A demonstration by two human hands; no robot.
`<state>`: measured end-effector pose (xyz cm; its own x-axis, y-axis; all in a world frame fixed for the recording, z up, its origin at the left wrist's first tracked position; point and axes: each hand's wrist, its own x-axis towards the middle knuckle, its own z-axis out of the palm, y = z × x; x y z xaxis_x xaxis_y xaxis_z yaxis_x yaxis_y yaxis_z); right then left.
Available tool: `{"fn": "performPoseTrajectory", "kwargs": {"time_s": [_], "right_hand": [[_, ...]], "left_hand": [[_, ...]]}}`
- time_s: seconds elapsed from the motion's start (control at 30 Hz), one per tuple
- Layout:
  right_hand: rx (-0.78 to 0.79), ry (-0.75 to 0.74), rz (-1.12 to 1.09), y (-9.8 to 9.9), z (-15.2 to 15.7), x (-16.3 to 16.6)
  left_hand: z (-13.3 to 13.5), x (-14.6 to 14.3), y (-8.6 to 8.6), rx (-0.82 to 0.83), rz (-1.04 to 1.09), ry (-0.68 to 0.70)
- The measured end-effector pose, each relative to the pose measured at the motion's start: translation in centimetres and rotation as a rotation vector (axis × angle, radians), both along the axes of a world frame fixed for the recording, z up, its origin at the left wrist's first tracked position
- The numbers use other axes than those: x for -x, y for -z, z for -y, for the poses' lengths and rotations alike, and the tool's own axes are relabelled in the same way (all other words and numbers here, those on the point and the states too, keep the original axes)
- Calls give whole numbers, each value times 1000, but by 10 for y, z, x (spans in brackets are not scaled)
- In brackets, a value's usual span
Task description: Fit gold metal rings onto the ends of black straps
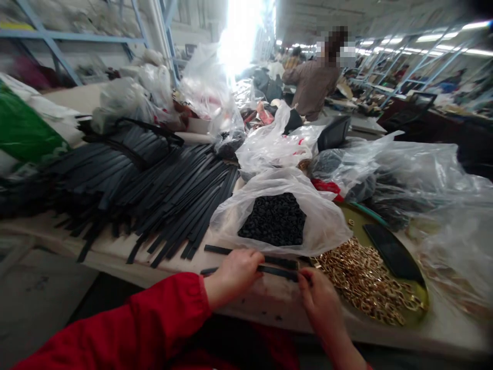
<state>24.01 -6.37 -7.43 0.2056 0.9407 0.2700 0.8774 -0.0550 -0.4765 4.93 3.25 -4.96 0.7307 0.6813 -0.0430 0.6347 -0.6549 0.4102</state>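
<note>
Strap [278, 271], black, lies at lower centre on the counter [442, 329], long axis left-right, left hand [234, 272] fingers closed over its middle, right hand [319, 300] fingers pinching its right end beside gold rings [362, 280].

Worktable [269, 300], pale top | left/centre: spread of black straps [162, 195] | near edge: 2 loose black strips [279, 262] | centre: clear bag w/ small black rings [274, 218] | right near: round tray [418, 313] w/ gold metal fittings [362, 277], black flat piece [393, 252] | far + right: more plastic bags [385, 164], contents unclear
</note>
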Motion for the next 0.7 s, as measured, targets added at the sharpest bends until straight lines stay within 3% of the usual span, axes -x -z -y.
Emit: {"fn": "performPoseTrajectory", "kwargs": {"time_s": [0.1,0.23,0.3,0.37,0.43,0.57,0.7], "right_hand": [[-212,-23,330,18,-9,-12],[-232,-133,497,37,-22,-13],[-191,-137,520,40,-27,-13],[-153,-136,533,39,-30,-13],[-152,-134,543,39,-29,-12],[-201,-125,538,38,-20,-11],[-190,-125,411,21,-8,0]], "left_hand": [[1,9,13,-184,21,0],[-3,41,5,-264,37,-5],[-18,64,-11,-268,-51,-135],[-42,87,-25,-285,-166,-401],[-67,104,-32,-290,-195,-524],[-98,113,-30,-254,-215,-625],[-94,106,-35,-249,-195,-626]]}}
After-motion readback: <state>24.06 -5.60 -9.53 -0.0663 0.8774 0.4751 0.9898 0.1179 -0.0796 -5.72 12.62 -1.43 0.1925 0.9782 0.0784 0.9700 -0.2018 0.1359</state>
